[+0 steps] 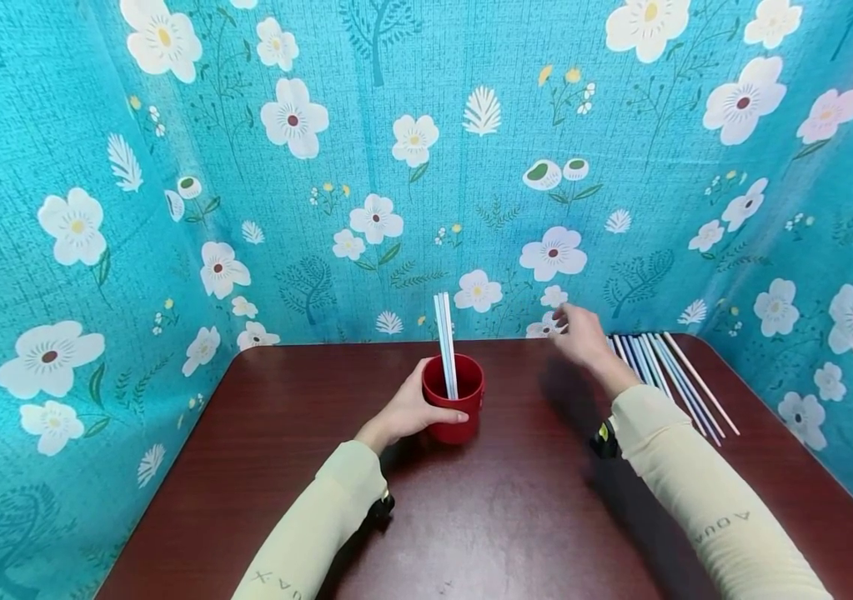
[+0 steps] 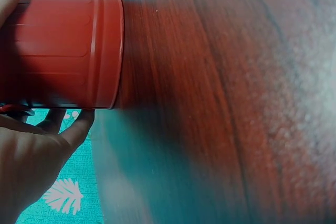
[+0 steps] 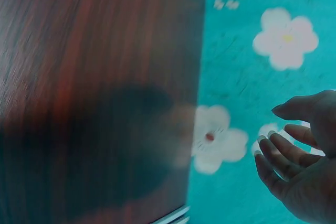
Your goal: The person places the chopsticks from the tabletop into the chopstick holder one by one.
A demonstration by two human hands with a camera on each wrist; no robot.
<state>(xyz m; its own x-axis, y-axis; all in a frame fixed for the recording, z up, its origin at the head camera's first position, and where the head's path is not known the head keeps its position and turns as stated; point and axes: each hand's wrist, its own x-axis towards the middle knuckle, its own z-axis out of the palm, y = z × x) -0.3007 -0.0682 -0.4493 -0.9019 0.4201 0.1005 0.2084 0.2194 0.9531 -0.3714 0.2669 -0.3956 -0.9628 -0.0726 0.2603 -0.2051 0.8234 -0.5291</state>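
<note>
In the head view a red cylindrical cup [image 1: 453, 421] stands upright on the table, with a few thin white and pale blue sticks [image 1: 444, 342] leaning in it. My left hand [image 1: 414, 406] grips the cup from its left side, thumb across the front. The left wrist view shows fingers [image 2: 79, 129] against the cup's wall [image 2: 63, 51] near a small handle. To the right, my right hand [image 1: 582, 335] is raised above the table with nothing in it. Its fingers are loosely bent and spread apart from the thumb in the right wrist view [image 3: 299, 153].
A row of thin sticks [image 1: 684, 387], white, blue, dark blue and pinkish, lies at the table's right rear, beyond the right wrist. The dark red-brown table [image 1: 306, 392] ends at a teal flowered cloth [image 1: 366, 167] hung behind and along both sides.
</note>
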